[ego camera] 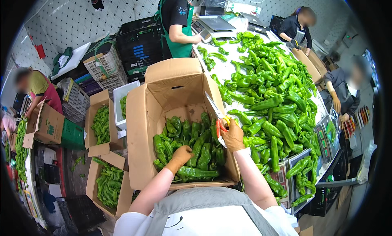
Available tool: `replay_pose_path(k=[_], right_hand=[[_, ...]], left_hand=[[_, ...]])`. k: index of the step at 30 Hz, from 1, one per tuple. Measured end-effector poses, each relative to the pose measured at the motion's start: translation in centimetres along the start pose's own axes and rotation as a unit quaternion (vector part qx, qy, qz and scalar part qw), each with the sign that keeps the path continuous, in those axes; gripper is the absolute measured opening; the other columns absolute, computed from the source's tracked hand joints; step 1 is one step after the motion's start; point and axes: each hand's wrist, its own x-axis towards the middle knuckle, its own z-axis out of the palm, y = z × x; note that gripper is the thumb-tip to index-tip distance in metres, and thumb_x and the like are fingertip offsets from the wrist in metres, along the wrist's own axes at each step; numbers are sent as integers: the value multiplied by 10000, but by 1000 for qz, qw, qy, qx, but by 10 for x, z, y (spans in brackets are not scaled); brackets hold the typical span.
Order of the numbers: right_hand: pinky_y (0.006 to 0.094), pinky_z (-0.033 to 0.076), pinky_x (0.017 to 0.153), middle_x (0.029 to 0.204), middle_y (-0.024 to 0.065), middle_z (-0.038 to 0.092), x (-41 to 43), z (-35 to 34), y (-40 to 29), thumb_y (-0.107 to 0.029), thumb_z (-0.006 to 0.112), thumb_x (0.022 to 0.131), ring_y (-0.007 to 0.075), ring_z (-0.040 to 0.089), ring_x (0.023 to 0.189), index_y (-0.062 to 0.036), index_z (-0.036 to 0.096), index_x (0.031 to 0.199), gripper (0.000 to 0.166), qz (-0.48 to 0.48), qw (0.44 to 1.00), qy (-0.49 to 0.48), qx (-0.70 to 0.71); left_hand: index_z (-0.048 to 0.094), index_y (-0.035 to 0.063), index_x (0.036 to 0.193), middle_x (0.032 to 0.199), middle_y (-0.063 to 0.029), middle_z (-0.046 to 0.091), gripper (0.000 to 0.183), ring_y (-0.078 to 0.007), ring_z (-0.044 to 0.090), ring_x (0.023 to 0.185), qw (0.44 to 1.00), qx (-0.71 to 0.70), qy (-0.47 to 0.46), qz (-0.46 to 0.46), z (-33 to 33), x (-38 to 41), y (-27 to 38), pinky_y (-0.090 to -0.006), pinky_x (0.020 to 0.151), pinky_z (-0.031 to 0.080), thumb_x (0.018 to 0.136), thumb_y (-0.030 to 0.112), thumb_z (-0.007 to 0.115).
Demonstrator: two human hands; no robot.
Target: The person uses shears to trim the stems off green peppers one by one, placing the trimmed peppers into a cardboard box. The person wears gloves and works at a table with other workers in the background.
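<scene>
In front of me stands an open cardboard box (137, 138), its lower part filled with long green peppers (204, 156). My left hand (181, 158), in a brown glove, reaches into the box with curled fingers against the peppers; whether it grips one is hidden. My right hand (233, 136), gloved the same way, holds scissors (214, 105) with red and yellow handles over the box's right side. Their blades point up and away from me. Right beside that hand, a large heap of green peppers (269, 83) covers much of a white table (216, 67).
Smaller boxes of peppers (102, 126) (110, 187) and a white foam box (118, 98) stand to the left. Scales (217, 23) (283, 181) sit at the table's far and near ends. A person in a green apron (180, 37) stands beyond the box; others work farther off. Black crates (141, 46) are stacked behind.
</scene>
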Motion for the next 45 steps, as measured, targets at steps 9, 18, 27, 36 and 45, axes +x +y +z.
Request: replay_pose_path(k=[9,18,27,36,45], right_hand=[[353,484,586,750,119,624,-14,2,13,-316,719,760,282,623,659,-33,529,999,416,-8,990,45,132],[242,428,529,642,15,534,-58,-23,-21,-195,755,724,98,481,555,-35,470,848,350,15,893,-30,449],[253,389,444,558,48,524,-95,-15,-34,-212,699,804,106,486,462,-37,519,789,251,90,874,-187,439],[389,433,553,697,142,543,-95,-6,-40,-411,734,714,338,541,628,-17,483,929,514,-86,961,-147,217],[379,458,533,709,115,574,-94,-9,-39,-488,754,655,295,583,618,-34,552,920,562,-108,982,-91,127]], left_hand=[[350,9,1351,1119,-229,585,723,-363,572,1028,980,184,-40,-59,4,-2,43,-408,866,454,761,305,645],[536,-58,1078,1016,-169,619,520,-254,599,911,995,-73,-36,-61,-3,-11,27,-334,784,469,653,165,735],[460,32,1137,1071,-91,527,412,-234,524,1004,762,-617,116,160,-78,-76,77,-394,884,455,761,43,626],[400,-34,1222,1259,-186,472,435,-330,448,1194,555,-814,110,131,-94,-99,110,-475,1035,380,868,131,591],[423,-37,1204,1250,-201,476,401,-329,448,1193,554,-824,105,59,-74,-102,116,-458,1031,383,875,128,580]])
